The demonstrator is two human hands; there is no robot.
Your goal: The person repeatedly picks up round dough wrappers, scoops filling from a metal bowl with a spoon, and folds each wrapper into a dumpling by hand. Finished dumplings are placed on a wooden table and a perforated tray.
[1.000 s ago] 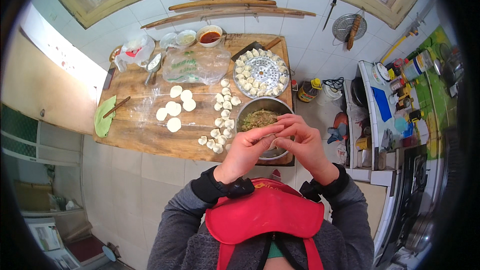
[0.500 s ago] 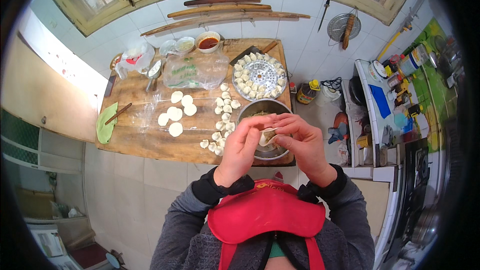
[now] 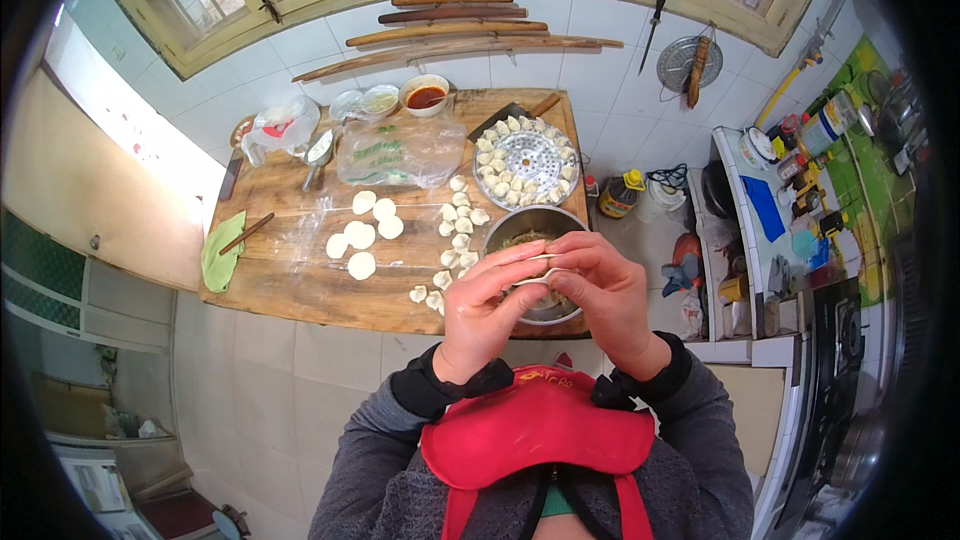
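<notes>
Between my left hand (image 3: 487,305) and my right hand (image 3: 606,290) is a dumpling (image 3: 540,278), its white wrapper pinched by the fingers of both and mostly covered by them. Both hands are closed on it, over a metal bowl (image 3: 497,230) of minced filling (image 3: 522,237). Left of the bowl, several folded dumplings (image 3: 461,224) stand in a loose column on the wooden board. Farther left lie several flat round wrappers (image 3: 361,234). A perforated metal tray (image 3: 530,159) beyond the bowl carries a ring of finished dumplings.
The wooden board (image 3: 280,280) also bears a green cloth (image 3: 220,252), a thin brown stick (image 3: 247,233), a plastic bag (image 3: 400,152), a bowl of red sauce (image 3: 425,96) and a cleaver (image 3: 492,122). A bottle (image 3: 621,194) stands right of the board; a cluttered counter (image 3: 748,190) is farther right.
My fingers have drawn together over the wrapper, and the filling that showed in it is now hidden. The whole view has shifted slightly.
</notes>
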